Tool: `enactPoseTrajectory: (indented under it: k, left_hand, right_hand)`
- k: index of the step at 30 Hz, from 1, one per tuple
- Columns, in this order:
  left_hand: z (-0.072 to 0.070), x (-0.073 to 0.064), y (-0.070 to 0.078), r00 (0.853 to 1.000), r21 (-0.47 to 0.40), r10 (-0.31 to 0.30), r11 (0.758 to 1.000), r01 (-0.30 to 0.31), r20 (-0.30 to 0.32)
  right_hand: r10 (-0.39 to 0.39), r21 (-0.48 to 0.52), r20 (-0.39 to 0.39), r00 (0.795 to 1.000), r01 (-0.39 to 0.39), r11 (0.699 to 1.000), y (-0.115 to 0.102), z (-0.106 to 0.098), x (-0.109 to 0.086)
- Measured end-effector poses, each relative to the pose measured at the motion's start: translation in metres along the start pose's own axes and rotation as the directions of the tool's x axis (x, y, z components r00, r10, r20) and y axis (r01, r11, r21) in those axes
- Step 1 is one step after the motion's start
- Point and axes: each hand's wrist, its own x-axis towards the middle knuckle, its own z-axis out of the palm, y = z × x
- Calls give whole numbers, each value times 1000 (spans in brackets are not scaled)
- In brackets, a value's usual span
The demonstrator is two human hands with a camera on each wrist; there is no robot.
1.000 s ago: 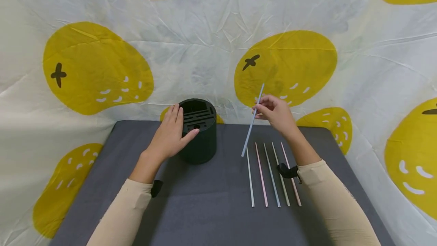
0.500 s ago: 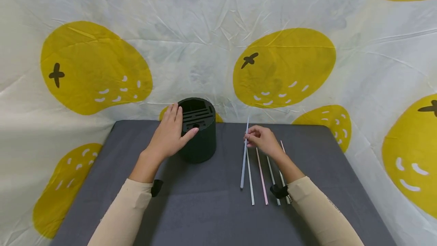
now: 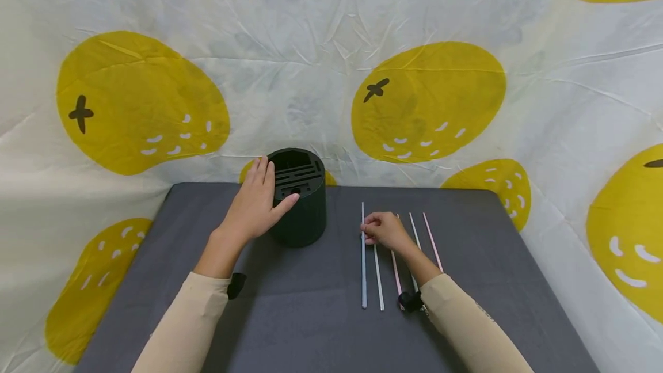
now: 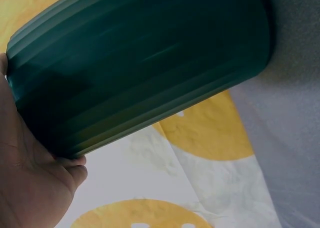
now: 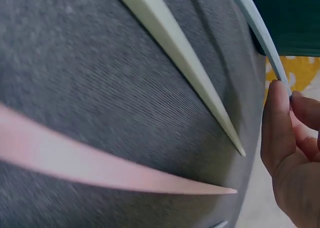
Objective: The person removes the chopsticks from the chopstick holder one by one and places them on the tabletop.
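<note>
My right hand (image 3: 385, 230) pinches a light blue chopstick (image 3: 364, 275) between thumb and fingers, near its far end. The chopstick points toward me, left of a row of pastel chopsticks; whether it touches the table is unclear. A whitish-green chopstick (image 3: 379, 281) is the row's nearest one, then a pink chopstick (image 3: 396, 274). In the right wrist view, the held blue chopstick (image 5: 262, 30) runs past the fingertips. My left hand (image 3: 252, 200) rests on the left rim of a dark green slotted utensil holder (image 3: 305, 223), fingers straight, thumb across its front edge.
More chopsticks, among them another pink chopstick (image 3: 432, 240), lie partly beneath my right forearm. A grey cloth covers the table (image 3: 305, 327). Behind its far edge hangs a white curtain (image 3: 290, 91) printed with yellow fruit.
My right hand has come down and left with the blue chopstick, from above the table's far edge to beside the row. The left hand has stayed on the holder.
</note>
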Motion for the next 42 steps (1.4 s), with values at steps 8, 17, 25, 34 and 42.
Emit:
enactPoseTrajectory:
  k: [8,17,25,34,42]
  left_hand:
    - [-1,0,0,1000,-7,1,1000,-1,-10]
    - [2,-3,1,1000,-19,7,1000,-7,-16]
    - [2,-3,2,1000,-21,14,1000,-15,-24]
    - [1,-6,-2,1000,-24,11,1000,-11,-13]
    - [3,-8,-9,998,-46,10,999,-13,-61]
  right_hand:
    - [76,-44,-77,994,-79,996,7,13,1]
    - [70,-183,-129,989,-93,979,11,21,1]
    - [-2,-312,-163,987,-50,949,7,25,-2]
    - [-35,-355,-166,985,-27,934,6,27,-5]
    - [-206,-364,-110,972,154,919,-12,0,-22]
